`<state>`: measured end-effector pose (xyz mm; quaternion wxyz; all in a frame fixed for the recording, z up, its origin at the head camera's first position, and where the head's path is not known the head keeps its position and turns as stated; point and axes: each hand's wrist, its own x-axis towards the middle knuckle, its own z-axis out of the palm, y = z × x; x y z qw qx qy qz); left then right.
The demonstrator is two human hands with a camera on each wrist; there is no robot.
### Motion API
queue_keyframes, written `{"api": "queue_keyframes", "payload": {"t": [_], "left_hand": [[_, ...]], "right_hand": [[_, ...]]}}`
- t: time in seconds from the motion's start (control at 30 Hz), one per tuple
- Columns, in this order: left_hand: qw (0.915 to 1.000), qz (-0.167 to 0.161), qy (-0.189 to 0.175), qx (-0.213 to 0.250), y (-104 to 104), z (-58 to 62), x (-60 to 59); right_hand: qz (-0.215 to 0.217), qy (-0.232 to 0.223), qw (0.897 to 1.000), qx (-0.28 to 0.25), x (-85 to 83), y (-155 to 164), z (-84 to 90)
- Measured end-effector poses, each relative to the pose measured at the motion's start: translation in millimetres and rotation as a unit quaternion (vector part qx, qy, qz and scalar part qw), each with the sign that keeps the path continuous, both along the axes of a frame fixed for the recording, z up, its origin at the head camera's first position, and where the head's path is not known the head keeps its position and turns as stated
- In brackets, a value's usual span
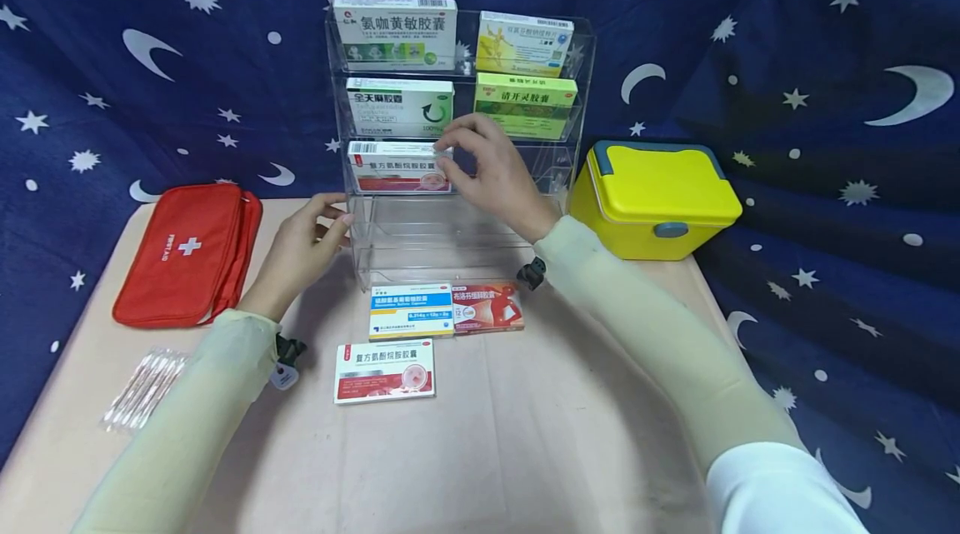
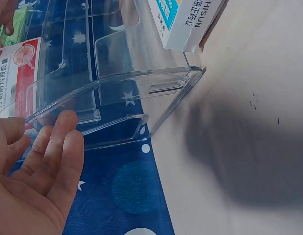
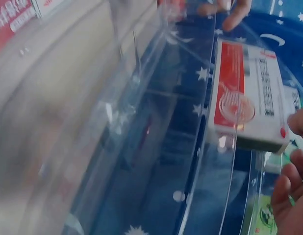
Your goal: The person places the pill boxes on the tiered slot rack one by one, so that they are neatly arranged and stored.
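Red-and-white medicine box (image 1: 400,167) sits on the third tier down of the clear acrylic rack (image 1: 457,226), on its left side, and the person's right hand (image 1: 491,172) pinches the box's right end between fingertips and thumb. Left hand (image 1: 303,247) lies flat and relaxed against the rack's lower left edge, holding nothing. Just in front of the rack lie three more boxes, a blue-and-white one (image 1: 411,311), a red one (image 1: 487,307) touching it, and another red-and-white one (image 1: 385,371) nearer the person.
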<state>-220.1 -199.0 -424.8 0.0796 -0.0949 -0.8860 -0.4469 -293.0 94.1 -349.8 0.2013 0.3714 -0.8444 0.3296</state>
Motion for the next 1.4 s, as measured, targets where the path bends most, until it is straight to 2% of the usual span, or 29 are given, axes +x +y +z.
{"api": "queue_keyframes", "payload": {"t": [0.1, 0.17, 0.23, 0.3, 0.4, 0.5, 0.67, 0.77, 0.97, 1.07, 1.23, 1.3, 1.4], "left_hand": [[1.0, 0.001, -0.002, -0.001, -0.2, -0.2, -0.3], [1.0, 0.001, 0.001, -0.001, -0.3, -0.1, -0.5], [1.0, -0.001, 0.003, 0.001, 0.0, 0.1, -0.8], [1.0, -0.001, 0.003, 0.002, 0.3, 0.0, -0.9], [1.0, -0.001, 0.001, 0.003, 1.2, -0.8, -0.8], [1.0, -0.002, 0.001, 0.003, 0.8, -1.2, -0.3], [1.0, 0.001, 0.0, 0.003, 1.3, -0.9, -0.9], [1.0, 0.002, -0.002, 0.002, 0.9, -1.1, -1.1], [1.0, 0.001, -0.003, 0.002, 1.3, -1.7, -0.4], [1.0, 0.001, -0.003, 0.001, 1.4, -1.4, 0.1], [1.0, 0.0, -0.002, 0.001, 2.1, 0.1, 0.2], [1.0, -0.001, -0.003, 0.002, 2.3, 0.2, 0.3], [1.0, -0.003, -0.003, 0.004, 2.0, 0.0, 0.7]], "right_hand": [[0.012, 0.018, 0.999, -0.024, 14.1, 2.8, -9.9], [0.029, 0.011, 0.999, -0.02, 27.8, 4.8, -20.8], [0.049, -0.014, 0.999, 0.002, 44.2, 6.1, -34.1], [0.067, -0.05, 0.995, 0.049, 63.1, 6.7, -50.2], [0.095, -0.096, 0.983, 0.126, 92.2, 5.6, -76.6], [0.123, -0.116, 0.966, 0.195, 118.2, 2.4, -99.3], [0.155, -0.093, 0.938, 0.297, 146.6, -0.4, -121.4], [0.162, -0.081, 0.928, 0.327, 154.7, -0.6, -126.7], [0.163, -0.073, 0.93, 0.32, 163.5, 5.4, -127.9], [0.162, -0.073, 0.938, 0.299, 168.3, 10.4, -129.3], [0.111, -0.14, 0.962, 0.206, 177.3, 16.9, -134.2], [0.09, -0.172, 0.965, 0.177, 180.3, 17.8, -136.4], [0.071, -0.201, 0.963, 0.164, 184.1, 17.0, -138.4]]}}
